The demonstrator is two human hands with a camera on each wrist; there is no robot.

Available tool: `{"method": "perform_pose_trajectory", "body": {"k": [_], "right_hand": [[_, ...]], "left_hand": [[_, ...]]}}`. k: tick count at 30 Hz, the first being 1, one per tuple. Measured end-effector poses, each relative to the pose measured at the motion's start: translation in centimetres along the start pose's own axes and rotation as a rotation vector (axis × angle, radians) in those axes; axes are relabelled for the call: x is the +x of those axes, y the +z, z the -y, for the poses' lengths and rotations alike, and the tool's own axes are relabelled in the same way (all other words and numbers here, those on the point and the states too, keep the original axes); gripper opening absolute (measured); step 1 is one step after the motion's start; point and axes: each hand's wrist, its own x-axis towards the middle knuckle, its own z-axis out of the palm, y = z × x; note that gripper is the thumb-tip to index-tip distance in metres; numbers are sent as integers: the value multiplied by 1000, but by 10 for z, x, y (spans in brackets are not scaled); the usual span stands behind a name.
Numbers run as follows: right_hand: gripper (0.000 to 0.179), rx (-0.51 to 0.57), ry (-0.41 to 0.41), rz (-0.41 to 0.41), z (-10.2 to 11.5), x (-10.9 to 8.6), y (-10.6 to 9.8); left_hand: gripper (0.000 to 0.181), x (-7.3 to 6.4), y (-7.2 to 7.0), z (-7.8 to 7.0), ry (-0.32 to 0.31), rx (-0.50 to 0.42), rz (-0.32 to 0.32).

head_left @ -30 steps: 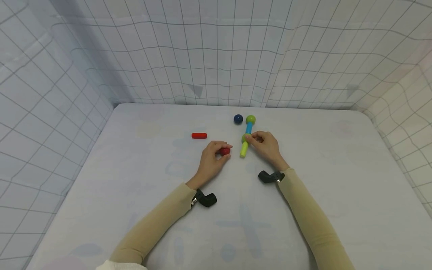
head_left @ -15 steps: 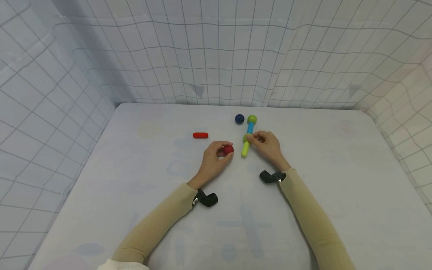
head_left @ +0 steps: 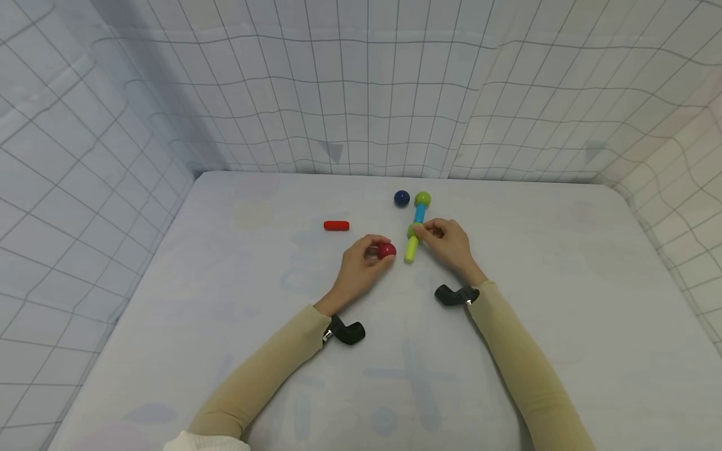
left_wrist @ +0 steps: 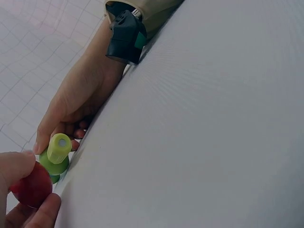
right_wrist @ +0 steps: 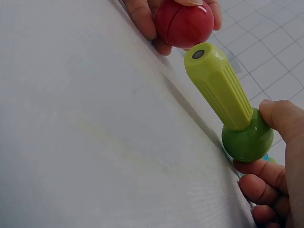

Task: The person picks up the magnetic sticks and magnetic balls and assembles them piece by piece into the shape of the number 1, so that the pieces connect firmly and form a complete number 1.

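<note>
My left hand (head_left: 358,270) pinches a glossy red ball (right_wrist: 185,23) between thumb and fingers, just left of the yellow-green rod. With thumb and fingers my right hand (head_left: 451,247) grips the near green ball (right_wrist: 248,137) of a joined chain. From that ball the yellow-green rod (right_wrist: 219,88) points toward me, a grey metal disc in its end. On the far side a blue rod (head_left: 420,213) runs to another green ball (head_left: 422,199). In the right wrist view the red ball is close to the rod's free end; whether they touch I cannot tell.
A dark blue ball (head_left: 402,198) sits left of the far green ball. Left of the hands lies a red rod (head_left: 336,225) on the white table (head_left: 254,263). Grid-patterned white curtains (head_left: 350,88) hang behind and at both sides.
My left hand has carried the red ball slightly right, closer to the yellow-green rod. The right hand still grips the green ball and has hardly moved.
</note>
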Motion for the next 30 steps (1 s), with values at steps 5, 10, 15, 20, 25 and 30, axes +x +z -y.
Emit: {"method": "perform_pose_trajectory", "body": {"k": [5, 10, 15, 20, 25, 30], "right_hand": [[39, 0, -1, 1, 1, 0, 0], [39, 0, 1, 1, 0, 1, 0], [38, -3, -1, 2, 0, 1, 0], [39, -7, -3, 0, 0, 1, 0], [39, -4, -5, -5, 0, 2, 0], [38, -7, -11, -6, -1, 2, 1]], "left_hand": [[28, -2, 2, -3, 15, 13, -2], [26, -6, 4, -5, 32, 46, 12], [26, -8, 6, -7, 0, 13, 10], [26, -9, 8, -9, -16, -11, 13], [27, -11, 10, -9, 0, 21, 26], [28, -12, 13, -8, 23, 56, 29]]}}
